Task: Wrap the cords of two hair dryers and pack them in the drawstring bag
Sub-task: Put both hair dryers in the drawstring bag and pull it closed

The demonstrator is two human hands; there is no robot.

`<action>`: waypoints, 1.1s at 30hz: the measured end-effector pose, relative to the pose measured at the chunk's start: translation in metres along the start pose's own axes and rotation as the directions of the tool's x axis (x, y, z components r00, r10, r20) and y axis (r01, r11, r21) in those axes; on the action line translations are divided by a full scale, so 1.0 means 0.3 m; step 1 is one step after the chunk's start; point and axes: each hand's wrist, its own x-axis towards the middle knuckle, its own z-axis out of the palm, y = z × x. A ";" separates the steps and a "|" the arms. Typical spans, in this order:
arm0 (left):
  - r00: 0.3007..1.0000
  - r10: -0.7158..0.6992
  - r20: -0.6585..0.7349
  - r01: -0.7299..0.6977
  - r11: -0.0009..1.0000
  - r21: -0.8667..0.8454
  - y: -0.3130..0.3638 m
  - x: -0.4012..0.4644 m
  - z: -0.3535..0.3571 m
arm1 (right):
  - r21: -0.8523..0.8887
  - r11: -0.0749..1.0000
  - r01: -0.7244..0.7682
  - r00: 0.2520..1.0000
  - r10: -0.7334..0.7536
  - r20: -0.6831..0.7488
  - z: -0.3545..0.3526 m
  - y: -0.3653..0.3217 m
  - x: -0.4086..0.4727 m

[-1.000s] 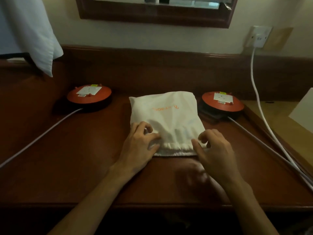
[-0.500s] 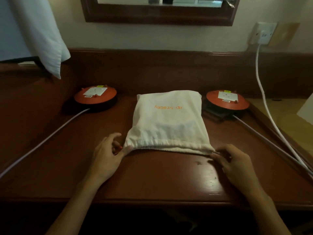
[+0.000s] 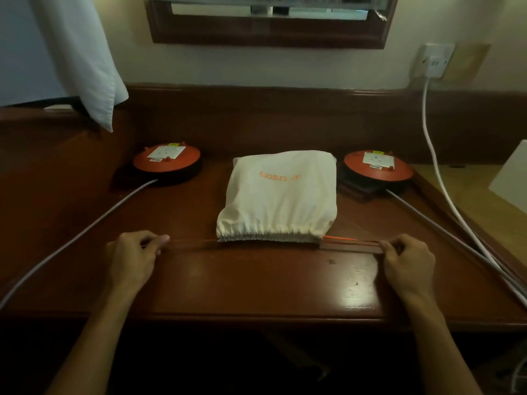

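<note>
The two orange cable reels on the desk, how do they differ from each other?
The left reel sits flat on the desk left of the drawstring bag; the right reel sits right of the bag, raised on a dark stand. The left reel's grey cord runs toward the near left; the right reel's cord runs toward the near right. Both have round orange tops with a white socket plate.

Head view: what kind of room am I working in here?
Probably a hotel room or bedroom, at a dark wooden desk set against the wall. A wood-framed mirror hangs above it, a wall socket with a white cable plugged in sits to the right, and a white pillow shows at upper left.
</note>
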 end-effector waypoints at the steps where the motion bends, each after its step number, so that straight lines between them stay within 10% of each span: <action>1: 0.999 0.021 0.037 -0.024 0.996 0.086 0.006 -0.003 0.002 | -0.029 1.000 0.003 1.000 -0.003 0.000 -0.002 -0.014 -0.009; 11: 0.920 0.216 0.327 -0.206 0.976 -0.067 0.208 -0.026 0.136 | -0.070 0.895 0.440 0.860 -0.397 0.319 0.128 -0.175 -0.076; 21: 0.973 0.228 -0.026 -0.230 0.964 -0.136 0.078 -0.024 0.085 | 0.244 0.967 0.071 0.996 -0.057 -0.064 0.087 -0.129 -0.048; 27: 0.842 0.175 0.510 -0.247 0.966 0.077 0.142 0.008 0.029 | 0.048 0.963 0.266 0.964 -0.266 -0.001 0.097 -0.148 -0.061; 33: 0.824 0.273 0.496 -0.289 0.956 -0.047 0.307 -0.046 0.153 | -0.034 0.897 0.440 0.887 -0.428 0.176 0.160 -0.266 -0.113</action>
